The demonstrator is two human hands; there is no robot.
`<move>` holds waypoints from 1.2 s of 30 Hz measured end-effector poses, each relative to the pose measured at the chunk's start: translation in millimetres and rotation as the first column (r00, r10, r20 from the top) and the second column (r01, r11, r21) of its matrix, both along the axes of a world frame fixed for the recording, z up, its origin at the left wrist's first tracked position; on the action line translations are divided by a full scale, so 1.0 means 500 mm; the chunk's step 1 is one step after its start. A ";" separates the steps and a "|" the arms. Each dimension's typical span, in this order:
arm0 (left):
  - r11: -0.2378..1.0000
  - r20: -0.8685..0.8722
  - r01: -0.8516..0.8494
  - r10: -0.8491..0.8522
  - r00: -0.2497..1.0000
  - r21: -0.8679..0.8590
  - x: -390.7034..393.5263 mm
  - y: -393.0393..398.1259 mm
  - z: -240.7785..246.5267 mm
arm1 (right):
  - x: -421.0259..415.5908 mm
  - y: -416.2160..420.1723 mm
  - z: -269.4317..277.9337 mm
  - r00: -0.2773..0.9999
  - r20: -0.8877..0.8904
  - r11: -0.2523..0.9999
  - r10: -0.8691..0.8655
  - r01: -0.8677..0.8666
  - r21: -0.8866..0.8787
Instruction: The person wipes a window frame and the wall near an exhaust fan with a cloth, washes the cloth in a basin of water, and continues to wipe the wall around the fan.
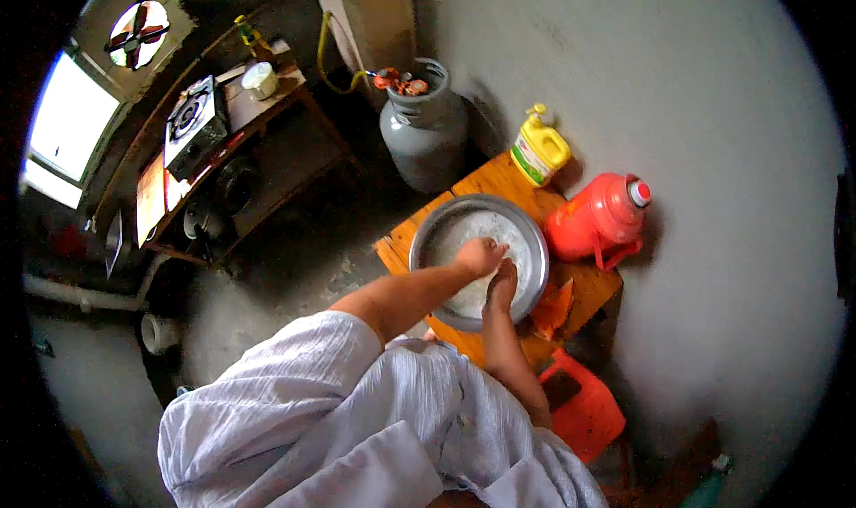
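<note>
A round metal basin (539, 267) with whitish, cloudy contents rests on a wooden table (394, 244). Both of my hands are down inside its rim, close together. My left hand (480, 257) reaches in from the left with its fingers curled. Just to the right and nearer me is my right hand (503, 284), partly in shadow, its fingertips close to the left hand. Whether either hand grips something small cannot be made out. The basin's contents look like foamy liquid, but blur hides the detail.
Behind the basin stand a yellow detergent jug (540, 150) and a red thermos flask (595, 217). An orange wrapper or cloth (555, 311) lies right of the basin, above a red plastic chair (585, 408). A gas cylinder (424, 134) and a gas stove (194, 123) are farther left.
</note>
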State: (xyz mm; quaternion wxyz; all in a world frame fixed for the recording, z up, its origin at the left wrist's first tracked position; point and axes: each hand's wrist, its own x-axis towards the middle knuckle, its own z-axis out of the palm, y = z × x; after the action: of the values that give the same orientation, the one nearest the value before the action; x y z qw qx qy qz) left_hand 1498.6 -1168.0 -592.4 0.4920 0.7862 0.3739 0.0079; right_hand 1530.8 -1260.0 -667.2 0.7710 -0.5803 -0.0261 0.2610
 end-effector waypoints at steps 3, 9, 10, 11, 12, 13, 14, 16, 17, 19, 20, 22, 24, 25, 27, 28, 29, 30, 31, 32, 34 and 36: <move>0.908 -0.105 0.249 -0.227 0.968 0.337 0.044 0.026 -0.078 | 0.009 -0.059 -0.041 0.969 -0.238 0.981 -0.071 0.025 -0.190; 0.907 -0.027 0.293 -0.300 0.954 0.303 0.043 0.023 0.055 | -0.002 -0.114 0.102 0.979 -0.197 0.919 -0.046 -0.036 -0.393; 0.864 -0.019 0.341 -0.360 0.933 0.369 0.049 0.021 0.041 | 0.003 -0.123 0.100 0.976 -0.211 0.926 -0.051 -0.033 -0.375; 0.817 -0.014 0.379 -0.415 0.910 0.434 0.051 0.021 0.028 | 0.001 -0.133 0.099 0.973 -0.225 0.934 -0.051 -0.034 -0.357; 0.885 -0.032 0.343 -0.351 0.936 0.314 0.046 0.023 0.047 | 0.000 -0.127 0.138 0.954 -0.300 0.963 0.007 -0.087 -0.254; 0.936 -0.055 0.297 -0.292 0.955 0.191 0.044 0.019 0.083 | -0.005 -0.120 0.181 0.963 -0.266 0.978 0.051 -0.102 -0.183; 0.969 -0.083 0.238 -0.232 0.969 0.069 0.041 0.016 0.106 | -0.015 -0.109 0.224 0.969 -0.227 0.987 0.096 -0.123 -0.108; 0.945 0.050 0.153 -0.145 0.988 -0.290 0.039 0.016 0.109 | -0.016 -0.097 0.266 0.968 -0.150 0.980 0.199 -0.199 0.020; 0.880 0.104 0.118 -0.078 0.991 -0.459 0.034 0.015 0.109 | -0.015 -0.090 0.265 0.967 -0.083 0.971 0.240 -0.237 0.046; 0.773 0.043 0.195 -0.213 0.976 -0.604 0.023 0.020 0.164 | -0.009 -0.067 0.244 0.948 0.067 0.943 0.312 -0.317 0.097; 0.748 0.035 0.155 -0.174 0.984 -0.646 0.014 0.023 0.157 | -0.001 -0.061 0.218 0.955 0.009 0.954 0.296 -0.296 0.049; 0.818 0.097 0.245 -0.228 0.969 -0.520 -0.006 0.035 0.159 | -0.005 -0.075 0.188 0.976 0.047 0.964 0.211 -0.216 0.154; 0.885 0.120 0.461 -0.452 0.884 -0.061 -0.010 0.053 0.136 | -0.005 -0.096 0.223 0.960 -0.231 0.950 0.156 -0.082 0.301; 0.866 0.101 0.499 -0.499 0.861 0.021 0.013 0.045 0.144 | 0.036 -0.121 0.174 0.933 -0.358 0.967 0.032 0.061 0.245; 0.885 0.223 0.396 -0.346 0.911 -0.243 0.006 0.047 0.186 | 0.035 -0.119 0.183 0.902 -0.410 0.960 0.136 -0.018 0.280; 0.805 0.257 0.293 -0.180 0.949 -0.515 -0.007 0.037 0.231 | 0.034 -0.107 0.195 0.867 -0.470 0.952 0.166 -0.017 0.306; 0.687 0.279 0.258 -0.084 0.957 -0.679 -0.007 0.015 0.243 | 0.025 -0.074 0.211 0.824 -0.524 0.946 0.215 -0.043 0.322; 0.545 0.299 0.273 -0.042 0.953 -0.793 0.002 0.024 0.235 | 0.010 -0.038 0.226 0.816 -0.507 0.904 0.279 -0.044 0.426; 0.370 0.322 0.301 -0.005 0.947 -0.879 0.012 0.008 0.219 | -0.001 -0.024 0.245 0.770 -0.580 0.907 0.265 0.006 0.421; 0.379 0.313 0.292 -0.006 0.950 -0.878 0.012 0.005 0.203 | -0.011 -0.012 0.265 0.720 -0.650 0.910 0.246 0.059 0.410; 0.375 0.290 0.277 -0.021 0.957 -0.885 0.011 0.002 0.156 | -0.029 -0.008 0.294 0.599 -0.780 0.918 0.181 0.182 0.353; 0.596 0.409 0.395 -0.121 0.905 -0.699 0.008 0.018 0.107 | -0.028 -0.020 0.288 0.563 -0.806 0.918 0.181 0.198 0.345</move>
State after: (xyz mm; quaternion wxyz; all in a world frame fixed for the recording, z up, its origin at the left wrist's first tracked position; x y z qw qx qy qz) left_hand 1502.8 -1159.1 -538.7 0.8278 0.5354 0.1369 -0.0969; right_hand 1516.7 -1270.0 -523.0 0.7946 -0.2212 0.2877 0.4867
